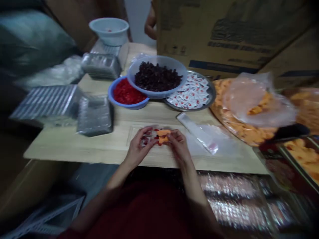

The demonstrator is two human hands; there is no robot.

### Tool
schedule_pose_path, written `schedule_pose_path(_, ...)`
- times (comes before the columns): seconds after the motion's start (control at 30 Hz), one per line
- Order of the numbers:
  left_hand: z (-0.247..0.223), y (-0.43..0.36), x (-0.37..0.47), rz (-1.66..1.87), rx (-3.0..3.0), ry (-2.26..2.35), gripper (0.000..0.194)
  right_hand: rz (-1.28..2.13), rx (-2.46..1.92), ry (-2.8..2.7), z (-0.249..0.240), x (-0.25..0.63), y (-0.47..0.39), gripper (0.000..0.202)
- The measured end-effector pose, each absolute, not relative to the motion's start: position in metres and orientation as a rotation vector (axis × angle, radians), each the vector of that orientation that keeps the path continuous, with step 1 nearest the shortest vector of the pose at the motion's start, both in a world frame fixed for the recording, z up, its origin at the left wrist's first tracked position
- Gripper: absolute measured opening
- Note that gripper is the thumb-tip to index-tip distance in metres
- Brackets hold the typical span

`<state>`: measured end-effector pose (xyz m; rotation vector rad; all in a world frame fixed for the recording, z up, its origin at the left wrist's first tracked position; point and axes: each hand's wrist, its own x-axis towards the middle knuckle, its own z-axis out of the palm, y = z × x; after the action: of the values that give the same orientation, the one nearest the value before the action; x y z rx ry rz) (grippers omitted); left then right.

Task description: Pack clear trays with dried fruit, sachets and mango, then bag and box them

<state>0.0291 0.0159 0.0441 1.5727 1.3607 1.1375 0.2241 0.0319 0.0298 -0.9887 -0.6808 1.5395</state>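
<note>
At the table's front edge, my left hand (141, 146) curls around a small clear plastic tray (147, 137) holding red and dark pieces. My right hand (179, 144) pinches soft orange pieces (163, 135) over that tray, thumb and fingers closed. The left thumb reaches to the orange pieces; whether it presses on them is hard to see. Part of the tray is hidden behind both hands. Just beyond are a blue bowl of red pieces (128, 106), a larger bowl of dark pieces (159, 95) and a metal plate (213, 94) of small white packets.
Stacked clear trays (94, 116) stand on the left. Clear plastic bags (199, 134) lie to the right, near a large heap of orange pieces (219, 89). Cardboard boxes (189, 39) rise behind. A pale bowl (109, 30) stands at the back, near another person's arm (151, 25).
</note>
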Motion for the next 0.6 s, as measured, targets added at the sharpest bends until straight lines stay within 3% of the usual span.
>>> schedule_pose_path(0.13, 0.035, 0.018, 0.002, 1.097, 1.256, 1.309, 0.040, 1.765, -0.943, -0.464, 0.006, 0.155, 0.027, 0.039)
schedule_pose_path(0.33, 0.016, 0.027, -0.015, 1.098, 0.937, 1.134, 0.041, 1.816, -0.980, -0.312, -0.010, 0.133, 0.027, 0.044)
schedule_pose_path(0.6, 0.023, 0.069, -0.045, 1.031, 1.245, 1.265, 0.034, 1.723, -0.986, -0.511, -0.003, 0.151, 0.024, 0.041)
